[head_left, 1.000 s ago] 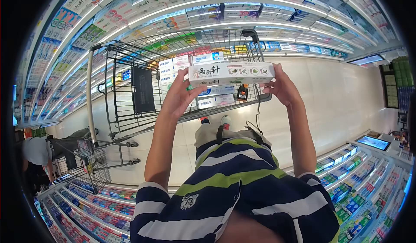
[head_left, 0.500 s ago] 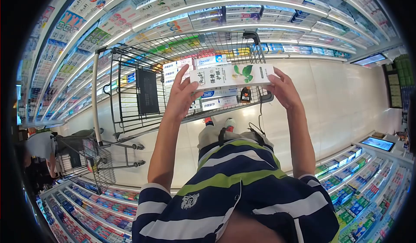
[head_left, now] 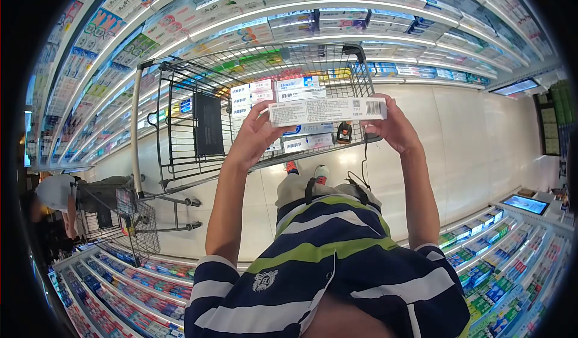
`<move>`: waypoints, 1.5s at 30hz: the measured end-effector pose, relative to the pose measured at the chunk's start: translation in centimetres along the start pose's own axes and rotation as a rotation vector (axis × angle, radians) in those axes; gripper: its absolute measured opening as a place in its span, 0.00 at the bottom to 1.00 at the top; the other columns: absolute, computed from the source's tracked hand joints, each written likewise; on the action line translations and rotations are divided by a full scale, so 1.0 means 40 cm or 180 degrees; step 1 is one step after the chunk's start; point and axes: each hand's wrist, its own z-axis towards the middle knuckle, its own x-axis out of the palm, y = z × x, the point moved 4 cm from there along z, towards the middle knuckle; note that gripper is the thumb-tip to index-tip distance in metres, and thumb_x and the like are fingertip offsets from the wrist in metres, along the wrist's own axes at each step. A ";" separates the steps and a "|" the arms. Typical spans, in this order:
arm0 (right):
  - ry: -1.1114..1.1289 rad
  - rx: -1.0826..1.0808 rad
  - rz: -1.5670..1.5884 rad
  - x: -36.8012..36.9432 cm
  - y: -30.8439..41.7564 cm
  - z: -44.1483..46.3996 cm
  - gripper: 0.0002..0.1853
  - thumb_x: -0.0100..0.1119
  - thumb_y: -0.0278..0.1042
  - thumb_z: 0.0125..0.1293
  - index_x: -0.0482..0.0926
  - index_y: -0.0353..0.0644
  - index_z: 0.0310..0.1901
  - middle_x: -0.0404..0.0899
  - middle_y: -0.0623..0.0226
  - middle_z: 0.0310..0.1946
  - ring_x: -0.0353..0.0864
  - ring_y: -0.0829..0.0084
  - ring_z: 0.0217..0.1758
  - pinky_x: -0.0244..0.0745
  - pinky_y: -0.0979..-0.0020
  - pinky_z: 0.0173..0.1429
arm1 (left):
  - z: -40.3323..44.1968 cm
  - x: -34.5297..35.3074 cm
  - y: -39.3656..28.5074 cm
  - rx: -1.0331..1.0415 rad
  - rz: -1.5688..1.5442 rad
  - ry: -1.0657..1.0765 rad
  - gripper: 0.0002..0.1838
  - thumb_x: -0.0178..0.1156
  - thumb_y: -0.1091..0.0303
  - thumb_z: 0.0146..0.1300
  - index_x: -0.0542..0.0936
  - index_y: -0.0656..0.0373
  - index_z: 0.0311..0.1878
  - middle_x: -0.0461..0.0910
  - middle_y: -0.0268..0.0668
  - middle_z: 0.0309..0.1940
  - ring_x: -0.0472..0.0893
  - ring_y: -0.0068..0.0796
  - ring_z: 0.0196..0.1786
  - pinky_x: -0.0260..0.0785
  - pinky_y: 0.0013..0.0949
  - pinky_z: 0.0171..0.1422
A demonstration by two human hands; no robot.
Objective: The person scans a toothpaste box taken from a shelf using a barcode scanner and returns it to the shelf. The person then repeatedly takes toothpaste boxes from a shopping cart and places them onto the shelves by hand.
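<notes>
Between my two hands is a long white toothpaste box (head_left: 325, 112), held level above a shopping cart. Its printed text face and barcode are turned up toward me. My left hand (head_left: 256, 134) grips the box's left end, and my right hand (head_left: 394, 127) grips its right end by the barcode. Under and behind it in the cart (head_left: 180, 169) lie several white toothpaste boxes (head_left: 251, 97), a blue-and-white box (head_left: 298, 86) and a small dark bottle (head_left: 344, 133) with an orange label. The held box hides part of the cart's contents.
Lit shelves (head_left: 337, 6) full of boxed goods run behind the cart, with more shelves (head_left: 144, 290) at lower left and right. Another person (head_left: 57, 193) stands at far left beside a second cart (head_left: 123, 223). A screen (head_left: 525, 203) sits on the right shelf end.
The toothpaste box has been rolled over: the face with the green leaf has turned away, and the small-print and barcode face now shows. Both hands still hold its ends.
</notes>
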 end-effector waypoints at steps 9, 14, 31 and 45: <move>-0.0106 -0.0825 -0.0917 0.022 -0.003 0.026 0.32 0.59 0.35 0.58 0.58 0.43 0.64 0.60 0.53 0.62 0.64 0.63 0.63 0.60 0.63 0.64 | 0.018 0.010 0.015 0.0273 -0.0526 -0.0589 0.28 0.56 0.66 0.62 0.58 0.52 0.64 0.68 0.43 0.55 0.71 0.37 0.57 0.65 0.43 0.61; -0.0010 -0.0763 -0.1253 0.040 0.015 0.052 0.40 0.62 0.25 0.51 0.54 0.42 0.67 0.60 0.48 0.63 0.69 0.64 0.59 0.65 0.66 0.62 | 0.035 -0.005 0.064 -0.0258 -0.0916 -0.0901 0.24 0.58 0.69 0.60 0.64 0.61 0.58 0.72 0.41 0.49 0.75 0.36 0.51 0.73 0.43 0.53; 0.1902 -0.0066 -0.4946 0.396 0.015 0.349 0.29 0.71 0.44 0.44 0.72 0.39 0.47 0.78 0.57 0.35 0.78 0.62 0.38 0.71 0.65 0.43 | 0.100 -0.136 -0.114 0.0605 0.0372 -0.0308 0.27 0.67 0.72 0.51 0.69 0.65 0.54 0.76 0.37 0.45 0.75 0.23 0.47 0.69 0.28 0.51; 0.0679 -0.2511 -0.6288 0.653 0.155 0.947 0.32 0.64 0.37 0.52 0.64 0.41 0.59 0.73 0.50 0.39 0.73 0.50 0.44 0.68 0.59 0.47 | 0.069 -0.368 0.093 0.0091 0.0803 -0.0662 0.29 0.57 0.76 0.61 0.60 0.59 0.65 0.69 0.41 0.55 0.74 0.29 0.53 0.69 0.30 0.52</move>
